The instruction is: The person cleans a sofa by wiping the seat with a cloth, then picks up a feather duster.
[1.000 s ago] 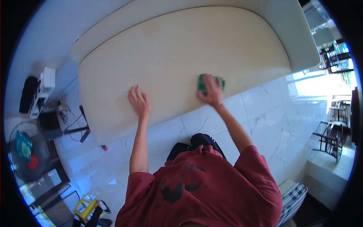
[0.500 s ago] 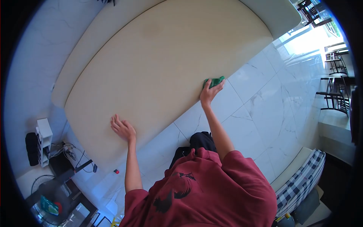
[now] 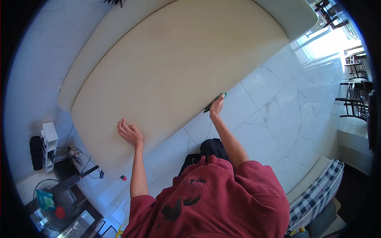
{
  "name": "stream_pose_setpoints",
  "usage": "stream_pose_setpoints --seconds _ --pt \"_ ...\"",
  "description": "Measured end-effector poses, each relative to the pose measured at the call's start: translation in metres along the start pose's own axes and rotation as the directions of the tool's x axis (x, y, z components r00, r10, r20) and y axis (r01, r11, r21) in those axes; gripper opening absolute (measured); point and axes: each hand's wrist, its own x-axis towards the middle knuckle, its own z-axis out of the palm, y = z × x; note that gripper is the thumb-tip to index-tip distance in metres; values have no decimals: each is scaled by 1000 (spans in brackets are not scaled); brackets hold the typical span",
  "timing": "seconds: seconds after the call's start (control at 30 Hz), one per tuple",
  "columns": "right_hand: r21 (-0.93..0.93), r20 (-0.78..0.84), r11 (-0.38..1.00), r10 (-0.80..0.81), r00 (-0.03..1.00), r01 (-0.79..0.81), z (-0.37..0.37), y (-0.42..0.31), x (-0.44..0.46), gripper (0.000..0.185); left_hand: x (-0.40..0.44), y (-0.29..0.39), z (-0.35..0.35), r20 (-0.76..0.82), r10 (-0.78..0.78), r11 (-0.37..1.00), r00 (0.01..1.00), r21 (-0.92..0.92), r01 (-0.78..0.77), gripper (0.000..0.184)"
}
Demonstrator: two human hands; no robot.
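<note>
A long cream sofa seat (image 3: 170, 67) with a curved backrest fills the upper middle of the head view. My left hand (image 3: 129, 133) rests on the seat near its lower left part, fingers apart and slightly bent, holding nothing. At the seat's front edge, my right hand (image 3: 217, 106) presses a green cloth (image 3: 208, 108) against the side of the sofa. Only a thin strip of the cloth shows past the hand, and most of the fingers are hidden.
White marbled floor tiles (image 3: 270, 103) lie in front of the sofa. Dark chairs (image 3: 353, 101) stand at the right, a checked cloth (image 3: 317, 194) at the lower right. A fan (image 3: 51, 198), cables (image 3: 75, 156) and a white shelf unit (image 3: 49, 139) are at the left.
My right hand has moved with the green cloth from the seat's top to its front edge and down over it. My left hand has shifted toward the sofa's left end. The view has turned.
</note>
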Motion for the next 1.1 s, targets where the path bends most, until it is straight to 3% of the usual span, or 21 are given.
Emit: stream_pose_setpoints --seconds 0.1,0.17,0.3,0.33,0.37,0.4,0.5,0.53,0.57,0.6,0.67,0.7,0.73,0.8,0.83,0.87,0.9,0.97,1.03,1.07,1.1 --pt "8 -69 993 116 991 -116 -3 -27 36 60 -1 1 -2 6 -3 1000 1000 6 3 43" --pt "172 -142 972 186 972 -161 -6 -43 69 56 0 4 -2 22 -16 999 1000 -28 16 44" --pt "188 -101 945 288 952 -266 3 -47 8 56 -2 3 5 13 -24 1000 1000 4 24 44" --pt "215 -49 922 341 939 -323 10 -33 -20 56 -1 5 6 0 -55 998 998 11 55 44" --pt "-129 -34 964 231 972 -234 19 0 -43 54 -1 7 5 -6 -40 999 999 17 40 43" --pt "-211 45 943 273 961 -258 22 3 -82 51 -1 9 4 -15 -26 999 1000 26 26 43" --pt "81 217 864 471 855 -496 43 28 -176 50 1 4 6 -44 -26 992 999 -123 21 42" --pt "56 242 868 468 850 -493 47 34 -194 50 -7 4 -1 -54 -54 993 997 -104 49 42" --pt "170 394 773 515 761 -611 48 39 -210 53 -17 7 -8 29 -112 936 993 -333 115 41" --pt "254 540 640 528 655 -725 47 43 -220 57 -28 14 -16 116 -145 820 983 -542 185 40" --pt "210 641 586 522 563 -783 40 42 -230 61 -73 36 -43 54 -392 689 919 -644 332 44" --pt "183 719 522 507 475 -833 36 37 -233 65 -104 42 -45 20 -539 630 842 -654 418 48" --pt "169 727 526 504 466 -834 32 24 -238 65 -131 48 -44 -11 -668 557 744 -671 490 52" --pt "-57 660 547 649 379 -835 19 -1 -243 63 -170 71 -38 423 -844 -93 331 -722 686 62" --pt "-67 661 553 648 379 -830 16 8 -239 63 -179 73 -40 779 -615 -557 122 -539 632 63" --pt "-182 610 624 678 410 -760 14 28 -231 65 -185 76 -40 978 -209 -865 -15 -178 468 66" --pt "-295 560 675 696 449 -677 11 39 -224 67 -187 82 -28 978 -206 -871 -12 -178 458 66" --pt "-320 612 672 685 395 -668 -6 36 -209 64 -188 95 3 892 19 -862 452 -214 460 68" --pt "-348 653 668 676 341 -658 -28 19 -187 61 -168 101 13 887 22 -886 461 -196 420 68" --pt "-404 784 878 477 396 -258 -39 0 -174 54 -160 104 16 883 18 -905 469 -186 383 67" --pt "-346 903 919 271 334 190 -45 -19 -162 47 -159 110 17 881 13 -909 473 -186 372 67"
